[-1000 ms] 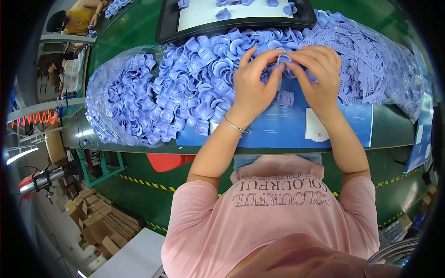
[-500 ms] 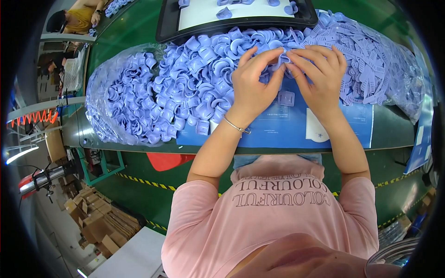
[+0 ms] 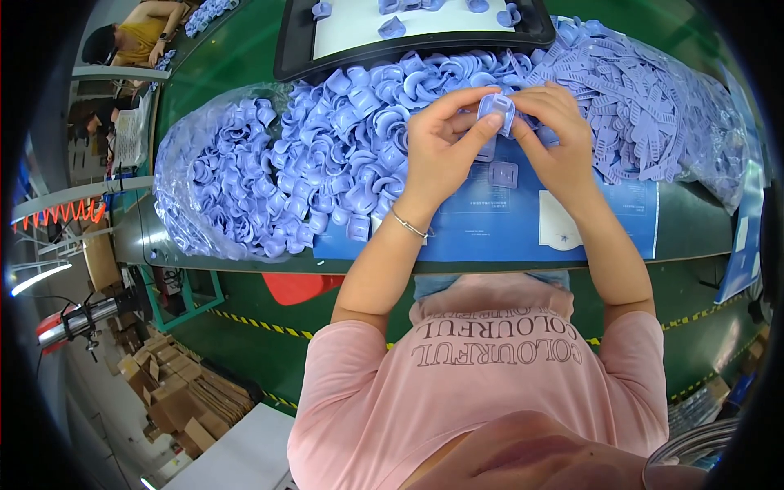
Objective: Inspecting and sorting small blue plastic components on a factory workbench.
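Between my two hands, over the near side of the parts heap, is a blue-violet moulded plastic piece [image 3: 496,111] with a squarish, rounded face. My left hand [image 3: 447,140] pinches it with the thumb across its front. On its other side, my right hand [image 3: 559,135] grips the edge with thumb and bent fingers. Just below lies a single squarish plastic part [image 3: 503,174] on the blue printed sheet [image 3: 465,224]. To the left spreads a big heap of curved plastic parts [image 3: 347,135]. Flat slotted strips [image 3: 641,114] of the same colour are piled to the right.
Behind the heap stands a black-rimmed tray [image 3: 425,41] with a white base and several parts on it. Clear plastic bags [image 3: 175,196] wrap the outer piles. A red stool [image 3: 300,287] is below the table edge. Another person [image 3: 135,37] works at the far left.
The plastic piece has turned so its broad face now shows between my fingers. My hands have come slightly lower and my left thumb lies over its front.
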Action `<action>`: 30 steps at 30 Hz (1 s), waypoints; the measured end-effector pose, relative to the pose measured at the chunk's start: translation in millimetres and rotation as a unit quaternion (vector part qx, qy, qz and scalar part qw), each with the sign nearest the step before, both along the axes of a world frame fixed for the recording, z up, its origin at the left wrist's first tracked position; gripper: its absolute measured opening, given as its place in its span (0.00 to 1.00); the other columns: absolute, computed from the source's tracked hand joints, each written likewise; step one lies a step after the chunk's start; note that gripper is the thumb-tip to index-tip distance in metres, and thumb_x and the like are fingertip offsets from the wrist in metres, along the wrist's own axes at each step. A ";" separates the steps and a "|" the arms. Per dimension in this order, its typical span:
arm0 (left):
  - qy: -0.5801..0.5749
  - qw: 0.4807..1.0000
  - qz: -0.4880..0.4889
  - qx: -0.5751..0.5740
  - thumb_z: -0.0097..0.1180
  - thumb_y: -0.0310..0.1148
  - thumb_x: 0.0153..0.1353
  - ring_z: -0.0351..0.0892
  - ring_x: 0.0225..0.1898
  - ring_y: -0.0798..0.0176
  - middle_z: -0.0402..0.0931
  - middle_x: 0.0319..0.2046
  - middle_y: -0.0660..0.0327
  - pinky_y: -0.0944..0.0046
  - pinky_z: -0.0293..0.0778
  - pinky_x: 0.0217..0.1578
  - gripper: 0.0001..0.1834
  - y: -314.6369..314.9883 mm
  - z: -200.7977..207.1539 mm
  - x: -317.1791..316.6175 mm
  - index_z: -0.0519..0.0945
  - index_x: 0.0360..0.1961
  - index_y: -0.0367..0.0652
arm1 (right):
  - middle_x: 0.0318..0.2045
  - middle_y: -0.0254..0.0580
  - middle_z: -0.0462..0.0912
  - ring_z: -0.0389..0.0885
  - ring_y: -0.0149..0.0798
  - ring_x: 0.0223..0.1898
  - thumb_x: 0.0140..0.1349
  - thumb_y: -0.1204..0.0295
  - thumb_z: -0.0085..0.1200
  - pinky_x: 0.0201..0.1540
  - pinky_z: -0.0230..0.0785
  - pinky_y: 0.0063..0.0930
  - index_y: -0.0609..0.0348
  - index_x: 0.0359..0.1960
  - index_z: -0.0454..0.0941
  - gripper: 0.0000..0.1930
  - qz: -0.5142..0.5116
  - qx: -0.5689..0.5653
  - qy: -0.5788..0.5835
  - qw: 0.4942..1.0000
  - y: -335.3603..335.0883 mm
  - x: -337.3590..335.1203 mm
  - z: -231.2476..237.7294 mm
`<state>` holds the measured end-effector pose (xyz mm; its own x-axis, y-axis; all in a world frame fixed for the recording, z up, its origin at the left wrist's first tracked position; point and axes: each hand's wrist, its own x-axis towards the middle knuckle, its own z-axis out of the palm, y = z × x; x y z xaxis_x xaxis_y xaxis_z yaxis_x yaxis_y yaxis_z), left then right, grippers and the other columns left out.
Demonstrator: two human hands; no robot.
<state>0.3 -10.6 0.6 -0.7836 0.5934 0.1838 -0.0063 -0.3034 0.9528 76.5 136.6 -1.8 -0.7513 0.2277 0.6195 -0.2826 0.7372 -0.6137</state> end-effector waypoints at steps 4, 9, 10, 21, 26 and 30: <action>-0.002 1.000 -0.027 -0.001 0.61 0.24 0.56 0.79 0.41 0.66 0.78 0.44 0.56 0.70 0.75 0.43 0.15 1.2 -1.5 -0.6 0.79 0.46 0.34 | 0.31 0.38 0.82 0.80 0.39 0.39 0.50 0.80 0.59 0.55 0.63 0.41 0.59 0.32 0.80 0.07 -0.015 0.003 0.044 0.999 0.8 -1.7 -4.7; 0.046 0.998 -0.035 -0.017 0.61 0.25 0.55 0.78 0.40 0.69 0.79 0.42 0.58 0.70 0.73 0.44 0.15 1.4 -0.5 -0.6 0.79 0.45 0.35 | 0.28 0.37 0.81 0.79 0.37 0.36 0.50 0.82 0.57 0.53 0.65 0.38 0.60 0.30 0.78 0.06 -0.026 0.028 0.044 0.998 2.1 -1.6 -3.8; 0.036 0.998 -0.047 -0.012 0.61 0.25 0.55 0.77 0.40 0.69 0.79 0.42 0.59 0.70 0.72 0.44 0.15 1.5 0.2 0.7 0.80 0.45 0.36 | 0.27 0.37 0.80 0.79 0.35 0.35 0.50 0.83 0.55 0.51 0.66 0.35 0.61 0.29 0.78 0.05 -0.034 0.020 0.052 0.998 4.4 -2.9 -6.4; 0.176 0.976 0.002 -0.127 0.56 0.33 0.59 0.73 0.50 0.64 0.78 0.47 0.60 0.56 0.47 0.60 0.12 -4.8 1.5 -3.5 0.79 0.44 0.45 | 0.37 0.36 0.77 0.74 0.27 0.38 0.62 0.73 0.51 0.41 0.66 0.20 0.62 0.41 0.74 0.08 0.186 -0.487 -0.125 0.844 13.1 -5.8 -4.2; 0.273 0.950 0.014 -0.149 0.54 0.35 0.61 0.70 0.57 0.62 0.77 0.49 0.60 0.50 0.40 0.62 0.12 -1.1 0.9 -1.0 0.79 0.44 0.47 | 0.40 0.34 0.77 0.74 0.22 0.39 0.64 0.68 0.51 0.40 0.67 0.15 0.55 0.39 0.72 0.06 0.178 -0.521 -0.182 0.815 12.3 -4.0 0.2; 0.178 0.981 -0.011 -0.079 0.51 0.36 0.62 0.68 0.59 0.60 0.76 0.50 0.59 0.49 0.37 0.63 0.12 -0.2 -4.2 -3.6 0.79 0.45 0.47 | 0.42 0.35 0.78 0.74 0.21 0.39 0.65 0.68 0.51 0.39 0.67 0.14 0.53 0.36 0.70 0.05 0.170 -0.501 -0.162 0.833 11.2 -4.2 3.1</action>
